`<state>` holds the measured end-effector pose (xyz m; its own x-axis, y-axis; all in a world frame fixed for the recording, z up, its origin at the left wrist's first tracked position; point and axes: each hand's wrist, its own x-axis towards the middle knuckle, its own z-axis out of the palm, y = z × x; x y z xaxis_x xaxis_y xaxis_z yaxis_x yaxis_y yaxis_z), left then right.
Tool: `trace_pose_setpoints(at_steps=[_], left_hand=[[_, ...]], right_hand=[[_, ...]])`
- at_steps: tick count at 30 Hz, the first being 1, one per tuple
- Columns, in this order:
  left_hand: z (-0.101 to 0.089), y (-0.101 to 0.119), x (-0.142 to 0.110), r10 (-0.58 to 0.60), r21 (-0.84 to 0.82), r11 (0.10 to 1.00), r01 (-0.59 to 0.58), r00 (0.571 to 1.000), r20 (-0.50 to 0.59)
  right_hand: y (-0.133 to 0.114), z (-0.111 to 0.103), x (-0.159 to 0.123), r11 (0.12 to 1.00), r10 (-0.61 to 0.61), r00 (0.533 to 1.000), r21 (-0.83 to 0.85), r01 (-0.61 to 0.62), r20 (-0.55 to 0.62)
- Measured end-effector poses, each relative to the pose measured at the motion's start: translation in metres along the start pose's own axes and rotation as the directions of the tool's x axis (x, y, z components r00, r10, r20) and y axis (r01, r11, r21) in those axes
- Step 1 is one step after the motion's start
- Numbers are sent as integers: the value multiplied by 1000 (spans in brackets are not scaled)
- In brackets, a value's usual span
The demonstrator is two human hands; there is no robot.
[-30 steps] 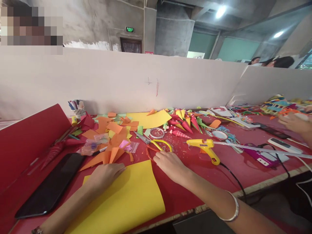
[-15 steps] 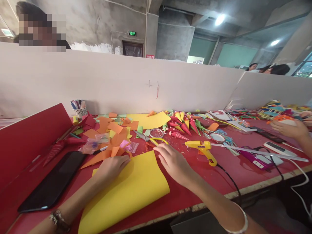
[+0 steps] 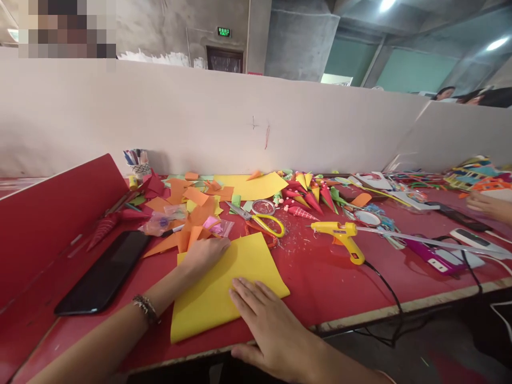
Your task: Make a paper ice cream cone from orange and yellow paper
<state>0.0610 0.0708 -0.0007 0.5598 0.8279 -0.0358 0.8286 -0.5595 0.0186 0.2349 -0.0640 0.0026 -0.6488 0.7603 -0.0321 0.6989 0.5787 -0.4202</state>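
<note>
A yellow paper sheet (image 3: 218, 293), folded over on itself, lies on the red tabletop near its front edge. My left hand (image 3: 206, 256) holds down the sheet's far edge, its fingers together and bent over, the tips partly hidden. Flat on the near part of the sheet rests my right hand (image 3: 266, 317), open with the fingers stretched out. Just beyond the sheet, yellow-handled scissors (image 3: 266, 223) lie with nobody touching them. Orange paper scraps (image 3: 196, 213) are heaped past my left hand.
A black phone (image 3: 106, 272) lies at left beside a red board (image 3: 68, 213). On the right are a yellow glue gun (image 3: 340, 237) with its cord and a purple power strip (image 3: 434, 258). Small red cones (image 3: 308, 197) sit near the partition. Another person's hand (image 3: 490, 205) shows far right.
My right hand has come away from the scissors handles, back and down onto the yellow sheet. The sheet's curved fold now lies flatter. My left hand stays at the far edge.
</note>
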Motion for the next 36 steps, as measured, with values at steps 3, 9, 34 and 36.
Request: trace_pose_setpoints(at_steps=[3, 9, 34, 36], left_hand=[[0, 2, -1, 5, 12, 1000, -5, 1000, 9], [3, 4, -3, 72, 96, 993, -69, 997, -29], [-4, 18, -109, 451, -360, 838, -410, 892, 34], [0, 14, -121, 456, -341, 845, -412, 888, 56]], right_hand=[[0, 9, -1, 999, 25, 999, 25, -25, 27], [0, 13, 0, 1000, -2, 999, 31, 1, 41], [-1, 20, 0, 999, 21, 1000, -31, -20, 10], [-1, 20, -1, 999, 24, 1000, -37, -23, 11]])
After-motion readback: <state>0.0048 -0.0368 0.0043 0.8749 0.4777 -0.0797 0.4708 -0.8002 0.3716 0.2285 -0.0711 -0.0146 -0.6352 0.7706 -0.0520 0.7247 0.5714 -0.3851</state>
